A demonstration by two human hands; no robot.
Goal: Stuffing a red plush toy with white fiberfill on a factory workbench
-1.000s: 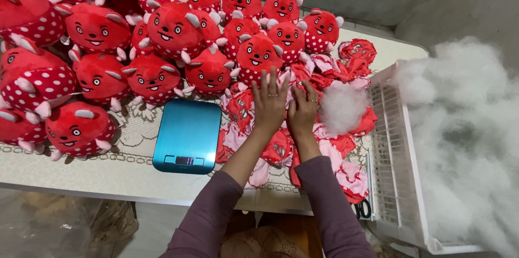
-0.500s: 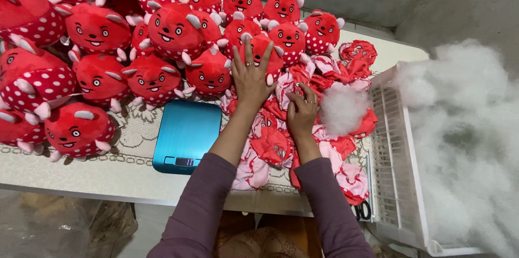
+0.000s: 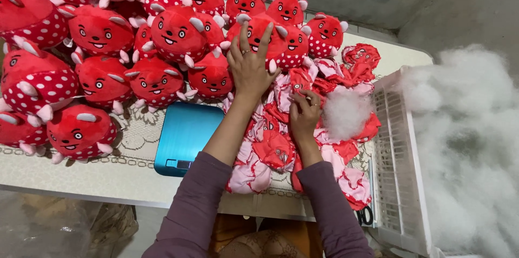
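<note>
Seen from above, a person in purple sleeves works at a table [image 3: 81,177] crowded with red plush toys, with a teal kitchen scale [image 3: 184,136] lying flat near its front edge. The left hand [image 3: 250,66], fingers spread wide and flat, presses on a stuffed red plush toy [image 3: 258,30] just beyond the scale's far right corner, holding nothing. The right hand [image 3: 304,115], to the right of the scale, has its fingers curled and pinching the fabric of the heap of unstuffed red and pink toy skins [image 3: 273,144] that lies beside the scale. A likely slip: the spread hand could nudge the tightly packed stuffed toys, which touch one another, and push some toward the table's far edge. The loose skins could also slide over the scale's platform. The skins look limp, flat and crumpled, red outside with pale pink lining showing. A tuft of white stuffing [image 3: 343,112] rests on the heap, farther right of the scale.
</note>
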